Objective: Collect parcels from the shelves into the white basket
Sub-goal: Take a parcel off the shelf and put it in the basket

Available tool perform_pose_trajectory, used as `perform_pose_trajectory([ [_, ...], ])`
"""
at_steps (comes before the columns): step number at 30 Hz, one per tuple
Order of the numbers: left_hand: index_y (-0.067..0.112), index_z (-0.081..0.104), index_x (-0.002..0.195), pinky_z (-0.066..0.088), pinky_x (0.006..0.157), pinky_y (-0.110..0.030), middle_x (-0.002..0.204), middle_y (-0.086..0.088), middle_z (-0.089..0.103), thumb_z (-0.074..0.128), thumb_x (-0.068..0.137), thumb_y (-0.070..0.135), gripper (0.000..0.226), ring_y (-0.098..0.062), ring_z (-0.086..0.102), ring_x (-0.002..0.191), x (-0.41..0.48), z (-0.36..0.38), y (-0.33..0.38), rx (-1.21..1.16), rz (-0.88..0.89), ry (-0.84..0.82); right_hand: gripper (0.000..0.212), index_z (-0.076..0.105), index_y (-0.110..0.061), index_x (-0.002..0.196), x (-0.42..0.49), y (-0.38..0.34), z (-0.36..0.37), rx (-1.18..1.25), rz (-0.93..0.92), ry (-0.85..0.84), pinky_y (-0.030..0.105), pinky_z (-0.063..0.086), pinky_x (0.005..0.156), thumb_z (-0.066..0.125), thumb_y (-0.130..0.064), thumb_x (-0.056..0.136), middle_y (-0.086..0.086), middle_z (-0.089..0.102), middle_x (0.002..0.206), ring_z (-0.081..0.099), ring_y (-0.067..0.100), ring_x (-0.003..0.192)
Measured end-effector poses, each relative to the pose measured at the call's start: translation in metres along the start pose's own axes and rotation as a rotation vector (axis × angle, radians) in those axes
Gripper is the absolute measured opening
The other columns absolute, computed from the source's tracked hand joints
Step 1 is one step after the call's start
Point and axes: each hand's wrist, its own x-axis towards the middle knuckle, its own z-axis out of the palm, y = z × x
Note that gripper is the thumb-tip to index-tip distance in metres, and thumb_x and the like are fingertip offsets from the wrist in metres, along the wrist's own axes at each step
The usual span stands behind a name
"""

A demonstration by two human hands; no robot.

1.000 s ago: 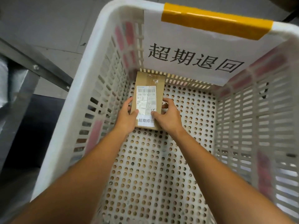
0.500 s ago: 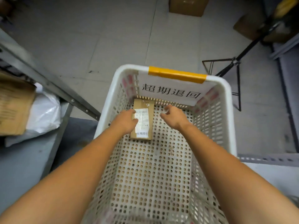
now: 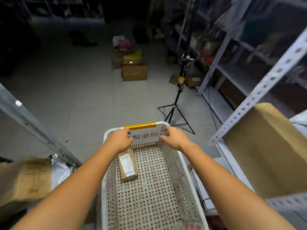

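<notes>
Grips the far rim of the white basket (image 3: 187,171) with both hands: left hand (image 3: 118,140) beside the yellow tape (image 3: 140,126), fingers curled over the edge; right hand (image 3: 174,138) at the far right corner, fingers hooked over the rim, thumb against the inner wall. Between the hands, a paper sign (image 3: 147,135) with printed characters, partly covered by the left hand. Inside, flat on the perforated bottom near the far left corner, one small brown parcel (image 3: 127,165), label up, its far end hidden under the left wrist. Just beyond the basket, on the tiled floor (image 3: 74,97), a black tripod (image 3: 176,112), legs spread near the far right corner. Farther down the aisle, cardboard boxes (image 3: 134,72) in a cluster. Close on either side: right shelf (image 3: 259,90) with a large box (image 3: 269,146), left shelf (image 3: 33,125) with a crumpled carton (image 3: 23,180) and a white bag (image 3: 59,171).
</notes>
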Motion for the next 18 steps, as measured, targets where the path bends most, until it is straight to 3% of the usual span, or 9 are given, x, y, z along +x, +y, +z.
perform_pose_trajectory([
  [11, 0.022, 0.048, 0.14, 0.05, 0.091, -0.04, 0.138, -0.007, 0.053, 0.047, 0.1, 0.04, 0.045, -0.025, 0.056, 0.118, -0.119, -0.082, 0.117, 0.143, 0.27, 0.169, 0.047, 0.049, -0.016, 0.138, -0.172, 0.001, -0.101, -0.014, -0.036, 0.259, 0.041, 0.049, 0.094, 0.053, -0.04, 0.098, 0.008, 0.063, 0.127, 0.058, 0.028, 0.115],
  [18, 0.022, 0.052, 0.136, 0.048, 0.088, -0.035, 0.136, -0.005, 0.056, 0.05, 0.099, 0.04, 0.041, -0.024, 0.056, 0.118, -0.209, -0.051, 0.202, 0.165, 0.415, 0.213, 0.04, 0.057, -0.02, 0.126, -0.301, 0.067, -0.137, -0.053, 0.006, 0.432, 0.04, 0.051, 0.088, 0.054, -0.045, 0.094, 0.004, 0.064, 0.121, 0.06, 0.027, 0.109],
])
